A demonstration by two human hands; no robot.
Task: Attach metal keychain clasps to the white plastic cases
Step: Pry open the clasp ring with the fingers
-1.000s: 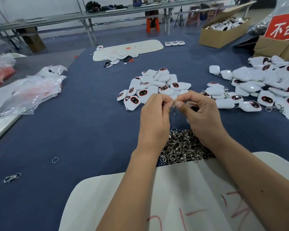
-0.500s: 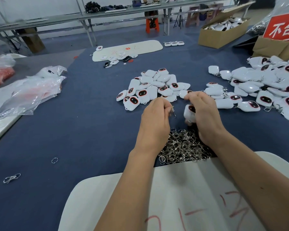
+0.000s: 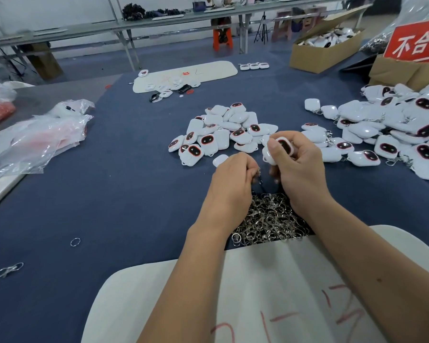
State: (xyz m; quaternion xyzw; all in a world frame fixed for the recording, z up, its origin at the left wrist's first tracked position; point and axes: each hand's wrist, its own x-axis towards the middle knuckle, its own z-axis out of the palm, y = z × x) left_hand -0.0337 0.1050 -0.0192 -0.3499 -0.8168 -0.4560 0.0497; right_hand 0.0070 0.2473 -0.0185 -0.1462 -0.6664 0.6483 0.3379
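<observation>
Head view: blue-clothed worktable (image 3: 114, 184), right grip (image 3: 300, 169) around white case (image 3: 279, 151), left grip (image 3: 233, 179) pinching clasp (image 3: 258, 173).

Even, diffuse indoor light, fairly bright, leaves only faint shadows beneath the left hand (image 3: 233, 180) and right hand (image 3: 299, 167). Wide-angle distortion bends the edges; beyond the hands the background softens, with slight blur.

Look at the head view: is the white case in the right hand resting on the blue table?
No: the right hand grips the white case raised above the blue table.
</observation>
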